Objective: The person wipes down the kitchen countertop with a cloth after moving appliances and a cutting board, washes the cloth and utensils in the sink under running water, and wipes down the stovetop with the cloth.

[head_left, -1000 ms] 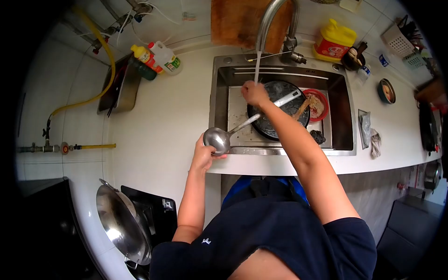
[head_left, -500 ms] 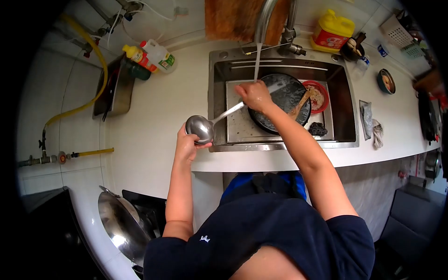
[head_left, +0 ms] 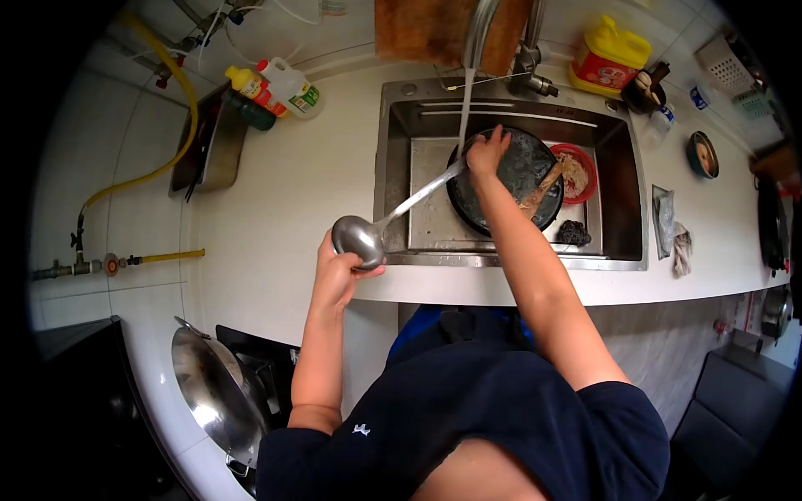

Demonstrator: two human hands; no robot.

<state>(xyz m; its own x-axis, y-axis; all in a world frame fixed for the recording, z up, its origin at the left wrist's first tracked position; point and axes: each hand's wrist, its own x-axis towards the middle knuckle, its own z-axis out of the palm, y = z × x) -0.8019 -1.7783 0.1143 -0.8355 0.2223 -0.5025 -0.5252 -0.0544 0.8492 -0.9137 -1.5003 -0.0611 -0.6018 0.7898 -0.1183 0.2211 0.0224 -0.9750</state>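
Note:
A steel ladle (head_left: pixel 418 199) slants over the sink's left edge, its bowl to the lower left. My left hand (head_left: pixel 336 280) is closed around the ladle's bowl, the thumb pressed on it. Near the far end of the handle, my right hand (head_left: pixel 484 156) wraps it, some fingers pointing up; the handle's tip is hidden. Water runs from the faucet (head_left: pixel 482 37) close beside that hand. Below lies a round black pan (head_left: pixel 459 207) with water in it, and a wooden spatula (head_left: pixel 543 192) rests across its right side.
In the steel sink (head_left: pixel 631 200) are a red bowl (head_left: pixel 593 179) with pale contents and a dark scrubber (head_left: pixel 574 233). Bottles (head_left: pixel 292 88) stand back left, a yellow jug (head_left: pixel 606 54) back right. A cloth (head_left: pixel 682 250) lies right of the sink. A wok (head_left: pixel 209 392) sits lower left.
My right hand has slid along the ladle's handle, up and to the right, toward its end, and its fingers have straightened. My left hand stays on the bowl. The view has shifted slightly.

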